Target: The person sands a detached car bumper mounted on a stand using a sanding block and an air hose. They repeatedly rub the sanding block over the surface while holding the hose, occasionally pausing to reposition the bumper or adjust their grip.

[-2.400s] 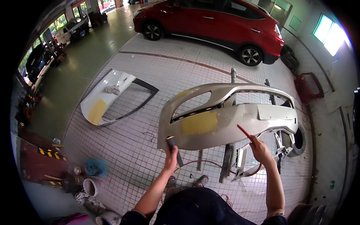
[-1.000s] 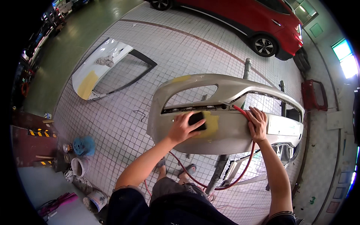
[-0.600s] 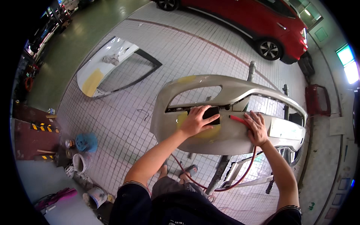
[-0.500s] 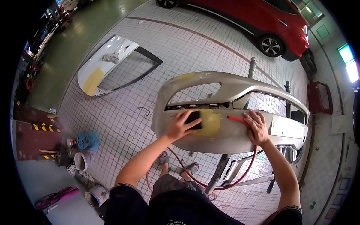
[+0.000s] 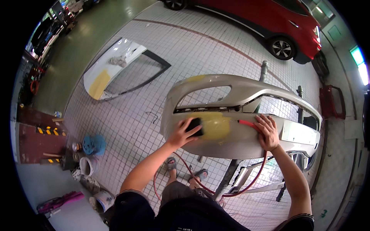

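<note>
A beige car bumper (image 5: pixel 246 144) rests on a stand in front of me, with a patch of yellow filler (image 5: pixel 216 127) on its face. My left hand (image 5: pixel 180 133) is closed around a black sanding block (image 5: pixel 195 128), which lies against the bumper at the patch's left edge. Further right, my right hand (image 5: pixel 268 133) lies on the bumper with its fingers stretched over the surface. Under that palm it holds a red hose (image 5: pixel 246 123) against the panel. The hose's tip points left toward the yellow patch, and its length hangs below the bumper.
On the tiled floor at the far left lies a white car door (image 5: pixel 101 75) with yellow filler. Buckets, one a white bucket (image 5: pixel 88 165), stand at the left beside a blue container (image 5: pixel 93 145). A red car (image 5: pixel 246 17) is parked beyond. Stand legs (image 5: pixel 229 177) reach below the bumper.
My left hand has slid the sanding block leftward across the yellow patch to its left edge. My right hand keeps its place on the bumper. The whole view has shifted slightly.
</note>
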### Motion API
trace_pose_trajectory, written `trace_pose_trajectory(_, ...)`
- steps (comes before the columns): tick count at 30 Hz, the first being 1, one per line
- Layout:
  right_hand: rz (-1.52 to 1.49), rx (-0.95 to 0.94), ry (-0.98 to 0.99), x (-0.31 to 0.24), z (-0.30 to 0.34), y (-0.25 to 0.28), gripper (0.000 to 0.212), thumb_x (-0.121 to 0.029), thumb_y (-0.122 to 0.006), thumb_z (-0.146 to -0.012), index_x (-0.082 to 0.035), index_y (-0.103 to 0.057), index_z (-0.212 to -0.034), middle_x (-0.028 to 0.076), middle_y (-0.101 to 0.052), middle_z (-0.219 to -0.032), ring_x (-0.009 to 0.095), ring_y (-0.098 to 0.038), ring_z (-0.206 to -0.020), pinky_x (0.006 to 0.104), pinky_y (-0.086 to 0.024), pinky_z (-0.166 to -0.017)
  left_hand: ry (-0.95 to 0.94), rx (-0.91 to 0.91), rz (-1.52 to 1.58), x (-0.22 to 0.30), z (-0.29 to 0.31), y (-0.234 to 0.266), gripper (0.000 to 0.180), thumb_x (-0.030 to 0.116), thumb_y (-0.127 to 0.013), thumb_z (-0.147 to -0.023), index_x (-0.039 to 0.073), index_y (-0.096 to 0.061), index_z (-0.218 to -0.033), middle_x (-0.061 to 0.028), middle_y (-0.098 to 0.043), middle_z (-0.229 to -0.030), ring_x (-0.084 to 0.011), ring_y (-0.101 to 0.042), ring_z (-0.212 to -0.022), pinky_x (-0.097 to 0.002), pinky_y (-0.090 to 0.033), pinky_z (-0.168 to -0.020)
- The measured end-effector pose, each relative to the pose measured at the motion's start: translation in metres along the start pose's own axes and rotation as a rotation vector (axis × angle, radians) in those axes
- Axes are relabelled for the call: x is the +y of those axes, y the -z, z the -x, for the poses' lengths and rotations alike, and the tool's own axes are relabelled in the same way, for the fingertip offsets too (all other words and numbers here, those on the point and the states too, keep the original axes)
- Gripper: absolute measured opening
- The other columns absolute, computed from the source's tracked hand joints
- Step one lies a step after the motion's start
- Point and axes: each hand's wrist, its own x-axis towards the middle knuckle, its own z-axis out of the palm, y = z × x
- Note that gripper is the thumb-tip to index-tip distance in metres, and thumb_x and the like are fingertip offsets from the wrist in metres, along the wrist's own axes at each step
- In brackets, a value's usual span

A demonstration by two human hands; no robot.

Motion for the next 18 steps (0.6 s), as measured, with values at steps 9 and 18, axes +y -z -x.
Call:
trace_pose_trajectory(9, 0.011, 0.023, 0.058, 0.005, 0.008, -0.006, 0.068, -0.004, -0.064, -0.080, -0.007, -0.062, -0.147, 0.009, -0.066, -0.157, 0.039, -0.048, -0.157, 0.0632, -0.024, -0.132, -0.038, 0.039, -0.079, 0.024, -0.100, -0.039, 0.061, 0.058, -0.071, -0.100, 0.039, -0.063, -0.157, -0.0206, -0.055, -0.157, -0.0394, -0.057, -0.125, -0.0541, -0.048, -0.110)
trace_pose_trajectory(18, -0.035, 0.029, 0.002, -0.002, 0.000, -0.004, 0.066, -0.006, -0.063, -0.083, -0.004, -0.060, -0.149, 0.014, -0.060, -0.162, 0.039, -0.046, -0.158, 0.0605, -0.028, -0.132, -0.105, -0.042, -0.176, -0.013, 0.018, 0.018, 0.064, 0.058, -0.075, -0.096, 0.040, -0.063, -0.157, -0.0208, -0.054, -0.160, -0.0382, -0.059, -0.124, -0.0540, -0.049, -0.106)
